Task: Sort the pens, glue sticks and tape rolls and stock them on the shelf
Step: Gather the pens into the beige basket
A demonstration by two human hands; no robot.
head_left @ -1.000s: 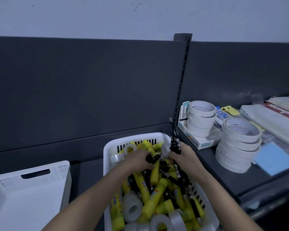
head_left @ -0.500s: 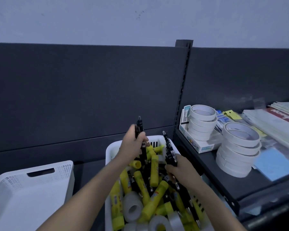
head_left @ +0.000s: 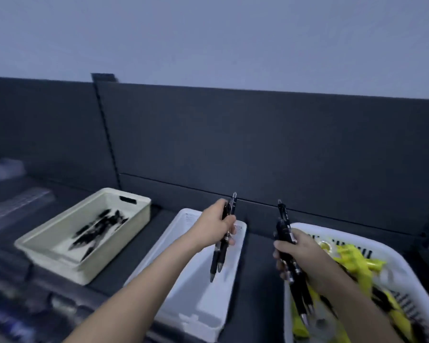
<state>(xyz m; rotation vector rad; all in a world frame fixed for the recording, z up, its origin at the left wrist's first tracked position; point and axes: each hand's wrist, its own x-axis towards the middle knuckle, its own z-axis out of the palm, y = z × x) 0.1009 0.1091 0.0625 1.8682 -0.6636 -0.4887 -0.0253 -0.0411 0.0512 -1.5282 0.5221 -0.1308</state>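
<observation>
My left hand [head_left: 214, 225] grips two or three black pens [head_left: 221, 251] upright above an empty white bin [head_left: 198, 300] in the middle. My right hand [head_left: 300, 258] grips a bundle of black pens [head_left: 284, 226] over the left rim of the white basket [head_left: 404, 263] at the right, which holds yellow glue sticks [head_left: 357, 266], tape rolls and more pens. A cream bin [head_left: 47, 246] at the left has several black pens [head_left: 99, 226] lying in it.
All three containers stand on a dark shelf [head_left: 258, 256] with a dark back panel [head_left: 258, 144] and a slotted upright [head_left: 107, 134]. Blurred packaged goods [head_left: 15, 199] lie at the far left.
The view has swung left, bringing the cream bin into sight. Both hands have lifted their pens out of the basket and moved left; the left hand now hangs over the empty white bin.
</observation>
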